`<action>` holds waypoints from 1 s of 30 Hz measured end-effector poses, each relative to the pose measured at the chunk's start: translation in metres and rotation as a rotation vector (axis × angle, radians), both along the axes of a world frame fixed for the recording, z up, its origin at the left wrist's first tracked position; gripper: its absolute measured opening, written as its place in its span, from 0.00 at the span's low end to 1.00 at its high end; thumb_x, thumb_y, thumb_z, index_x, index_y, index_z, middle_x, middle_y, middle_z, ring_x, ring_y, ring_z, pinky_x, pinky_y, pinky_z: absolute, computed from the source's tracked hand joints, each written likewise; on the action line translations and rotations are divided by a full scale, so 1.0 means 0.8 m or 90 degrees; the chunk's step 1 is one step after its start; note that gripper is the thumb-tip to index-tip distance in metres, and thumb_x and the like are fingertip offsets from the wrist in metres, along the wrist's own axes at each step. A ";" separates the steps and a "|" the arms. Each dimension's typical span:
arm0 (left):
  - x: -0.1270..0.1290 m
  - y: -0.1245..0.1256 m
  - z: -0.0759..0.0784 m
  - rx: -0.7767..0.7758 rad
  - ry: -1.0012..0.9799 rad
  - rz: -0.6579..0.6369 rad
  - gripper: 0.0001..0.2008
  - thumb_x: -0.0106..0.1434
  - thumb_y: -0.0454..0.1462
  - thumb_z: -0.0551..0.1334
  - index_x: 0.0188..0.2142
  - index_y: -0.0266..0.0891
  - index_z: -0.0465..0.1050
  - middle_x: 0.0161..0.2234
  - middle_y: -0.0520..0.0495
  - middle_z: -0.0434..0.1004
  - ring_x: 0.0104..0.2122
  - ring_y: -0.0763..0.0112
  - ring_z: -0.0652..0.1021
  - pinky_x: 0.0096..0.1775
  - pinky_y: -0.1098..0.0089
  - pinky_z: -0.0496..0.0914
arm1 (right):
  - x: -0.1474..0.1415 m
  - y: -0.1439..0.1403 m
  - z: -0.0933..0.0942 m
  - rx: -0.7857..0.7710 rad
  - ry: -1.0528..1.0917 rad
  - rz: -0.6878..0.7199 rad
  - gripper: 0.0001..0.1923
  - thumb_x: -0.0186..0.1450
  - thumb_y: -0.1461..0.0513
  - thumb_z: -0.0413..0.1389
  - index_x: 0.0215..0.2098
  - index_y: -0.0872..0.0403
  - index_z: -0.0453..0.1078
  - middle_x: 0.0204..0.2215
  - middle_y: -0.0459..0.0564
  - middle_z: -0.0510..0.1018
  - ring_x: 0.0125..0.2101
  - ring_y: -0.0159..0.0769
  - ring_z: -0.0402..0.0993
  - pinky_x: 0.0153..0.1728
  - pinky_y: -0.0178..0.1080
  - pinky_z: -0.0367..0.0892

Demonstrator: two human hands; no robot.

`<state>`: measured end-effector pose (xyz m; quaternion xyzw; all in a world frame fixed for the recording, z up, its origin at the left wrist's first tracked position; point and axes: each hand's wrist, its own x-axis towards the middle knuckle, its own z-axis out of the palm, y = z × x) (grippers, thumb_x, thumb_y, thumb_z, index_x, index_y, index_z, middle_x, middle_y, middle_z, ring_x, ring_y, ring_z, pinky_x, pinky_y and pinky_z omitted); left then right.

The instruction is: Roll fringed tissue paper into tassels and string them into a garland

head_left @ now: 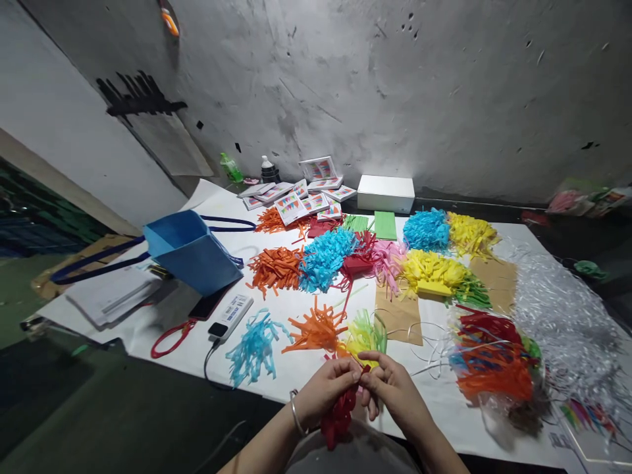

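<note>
The left hand (pixel 330 387) is pinched closed, thumb against fingers, on the gathered top of a bunch of dark red paper strips (pixel 338 418), while the right hand (pixel 394 387) meets it there with its thumb and a fingertip brought together on the same red paper, its other fingers loosely parted. The red bunch hangs below the left hand, on the near side of a bright orange tassel of cut paper strips (pixel 316 327). A silver metal bangle (pixel 296 416) circles the left wrist. Just right of the orange tassel is a yellow-and-green paper-strip tassel (pixel 366 336); left of it, a little apart, lies a light blue paper-strip tassel (pixel 254 349). Well to its right sits a clear plastic bag of red, orange and blue strips (pixel 496 355). Beyond the orange tassel stretch a heap of rust-orange paper strips (pixel 275 268), a heap of bright blue paper strips (pixel 326 260) and, further right, a heap of yellow paper strips (pixel 432 268). A blue open-topped bag with dark straps (pixel 190 250) stands beyond it to the left. Farthest past it are flat white packs printed with coloured pennants (pixel 291 207) and a plain white rectangular box (pixel 385 194).
</note>
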<state>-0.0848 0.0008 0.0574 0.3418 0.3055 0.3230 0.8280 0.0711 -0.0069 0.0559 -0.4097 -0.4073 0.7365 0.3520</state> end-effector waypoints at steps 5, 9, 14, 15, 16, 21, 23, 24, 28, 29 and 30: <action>-0.003 -0.005 -0.011 0.047 0.097 0.025 0.15 0.59 0.46 0.63 0.27 0.37 0.65 0.22 0.50 0.73 0.23 0.70 0.75 0.27 0.73 0.63 | -0.004 -0.004 -0.007 0.052 -0.050 -0.026 0.21 0.60 0.47 0.57 0.34 0.57 0.65 0.16 0.41 0.72 0.11 0.24 0.64 0.13 0.27 0.55; -0.004 -0.007 -0.016 0.044 0.079 0.069 0.15 0.59 0.47 0.62 0.27 0.37 0.66 0.22 0.50 0.72 0.22 0.73 0.72 0.26 0.74 0.61 | 0.001 -0.007 -0.006 0.048 -0.047 -0.038 0.21 0.60 0.47 0.58 0.36 0.56 0.65 0.18 0.43 0.74 0.13 0.26 0.67 0.16 0.28 0.59; -0.006 -0.004 -0.016 0.073 0.152 0.136 0.15 0.59 0.46 0.63 0.28 0.34 0.70 0.23 0.50 0.70 0.22 0.77 0.67 0.27 0.75 0.59 | 0.012 -0.008 -0.002 0.027 -0.050 -0.044 0.21 0.59 0.46 0.58 0.30 0.56 0.64 0.17 0.46 0.76 0.13 0.27 0.68 0.15 0.29 0.59; -0.006 -0.004 -0.015 0.086 0.170 0.137 0.16 0.58 0.46 0.64 0.28 0.34 0.71 0.24 0.50 0.70 0.23 0.76 0.67 0.28 0.75 0.60 | 0.013 -0.008 -0.002 0.020 -0.045 -0.037 0.22 0.59 0.46 0.58 0.29 0.56 0.64 0.17 0.46 0.75 0.12 0.27 0.67 0.15 0.29 0.58; -0.006 -0.004 -0.015 0.099 0.183 0.135 0.16 0.58 0.47 0.64 0.28 0.34 0.72 0.25 0.49 0.71 0.24 0.76 0.68 0.29 0.75 0.60 | 0.014 -0.008 -0.003 0.014 -0.043 -0.033 0.22 0.59 0.45 0.57 0.29 0.56 0.64 0.17 0.46 0.75 0.12 0.27 0.67 0.15 0.28 0.57; -0.005 -0.006 -0.015 0.090 0.150 0.085 0.16 0.57 0.47 0.64 0.27 0.35 0.70 0.25 0.49 0.71 0.25 0.74 0.69 0.31 0.74 0.61 | 0.012 -0.010 -0.004 0.053 -0.091 -0.057 0.22 0.60 0.45 0.56 0.34 0.56 0.66 0.17 0.45 0.75 0.13 0.28 0.68 0.16 0.29 0.59; -0.005 -0.006 -0.017 0.075 0.143 0.074 0.16 0.57 0.47 0.64 0.27 0.35 0.69 0.25 0.50 0.70 0.25 0.75 0.68 0.30 0.75 0.60 | 0.012 -0.011 -0.003 0.088 -0.120 -0.069 0.22 0.61 0.46 0.56 0.37 0.56 0.67 0.18 0.45 0.76 0.15 0.28 0.69 0.17 0.30 0.61; -0.005 -0.006 -0.019 0.071 0.141 0.072 0.16 0.57 0.47 0.64 0.27 0.35 0.69 0.25 0.50 0.69 0.24 0.76 0.67 0.29 0.76 0.59 | 0.013 -0.011 -0.004 0.091 -0.124 -0.068 0.22 0.61 0.46 0.56 0.37 0.56 0.67 0.18 0.45 0.76 0.15 0.28 0.69 0.17 0.30 0.61; -0.004 -0.005 -0.024 0.043 0.123 0.062 0.15 0.58 0.46 0.64 0.27 0.35 0.69 0.24 0.51 0.69 0.24 0.76 0.67 0.28 0.76 0.58 | 0.016 -0.009 -0.011 -0.015 -0.032 -0.032 0.23 0.57 0.45 0.59 0.33 0.56 0.64 0.15 0.44 0.74 0.10 0.28 0.66 0.12 0.28 0.55; -0.004 -0.005 -0.024 0.035 0.121 0.062 0.15 0.57 0.47 0.65 0.27 0.36 0.69 0.24 0.51 0.69 0.24 0.76 0.67 0.28 0.75 0.58 | 0.017 -0.009 -0.013 -0.044 0.000 -0.027 0.23 0.56 0.45 0.60 0.33 0.56 0.64 0.15 0.44 0.74 0.09 0.28 0.65 0.11 0.28 0.53; -0.004 -0.005 -0.024 0.028 0.121 0.063 0.16 0.56 0.47 0.65 0.27 0.36 0.70 0.24 0.51 0.70 0.23 0.75 0.67 0.28 0.75 0.58 | 0.017 -0.008 -0.015 -0.063 0.024 -0.027 0.23 0.56 0.46 0.61 0.33 0.56 0.64 0.14 0.44 0.74 0.09 0.28 0.64 0.10 0.27 0.53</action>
